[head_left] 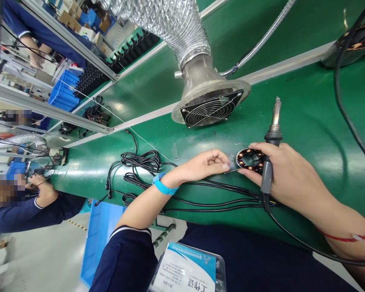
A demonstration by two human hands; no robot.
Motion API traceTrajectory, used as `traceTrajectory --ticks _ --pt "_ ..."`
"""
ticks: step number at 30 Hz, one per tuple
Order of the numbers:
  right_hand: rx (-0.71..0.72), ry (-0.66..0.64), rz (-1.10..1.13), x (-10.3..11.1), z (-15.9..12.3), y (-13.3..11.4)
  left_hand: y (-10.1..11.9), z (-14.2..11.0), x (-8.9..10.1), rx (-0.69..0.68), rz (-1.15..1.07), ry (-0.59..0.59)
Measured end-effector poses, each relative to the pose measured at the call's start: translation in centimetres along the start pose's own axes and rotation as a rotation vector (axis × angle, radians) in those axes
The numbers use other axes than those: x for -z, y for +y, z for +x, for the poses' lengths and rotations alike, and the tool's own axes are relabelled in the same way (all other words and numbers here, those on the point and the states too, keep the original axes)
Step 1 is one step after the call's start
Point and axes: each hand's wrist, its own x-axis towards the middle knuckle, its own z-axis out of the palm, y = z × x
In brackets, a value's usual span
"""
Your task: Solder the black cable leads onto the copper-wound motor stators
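Observation:
My right hand is closed round a soldering iron, its metal tip pointing up and away from me. Between the thumb and forefinger of that hand sits a small ring-shaped motor stator with copper windings. My left hand, with a blue wristband, is just left of the stator. Its fingers are curled in a pinch, and a thin wire runs from the thumb tip towards the stator's lower edge. Short loose wire ends stick out at the stator's upper left.
Coiled black cables lie on the green bench to the left. A fume extractor hood hangs beyond my hands. A larger wound stator stands at the far right. A blue bin is below the bench edge; co-workers sit leftward.

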Motion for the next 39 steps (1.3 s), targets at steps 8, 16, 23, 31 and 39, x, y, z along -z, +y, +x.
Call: traceTrajectory --ticks 8,16,23,31,39 --pt "0.015 0.018 -0.001 0.1 0.2 -0.3 0.1 -0.6 -0.7 -0.087 0.051 0.008" --pt "0.063 -0.035 0.042 0.7 0.5 1.0 0.6 0.3 -2.1 -0.017 0.323 -0.104" --pt "-0.035 0.088 0.254 2.6 0.4 0.8 0.3 -1.2 -3.3 -0.126 0.835 -0.082" --pt "-0.127 0.174 0.596 4.6 0.9 -2.8 1.6 -2.9 -1.9 -0.081 0.154 0.124" --pt "-0.176 0.168 0.734 4.1 1.2 -3.9 1.4 -2.9 -1.6 -0.094 0.029 0.043"
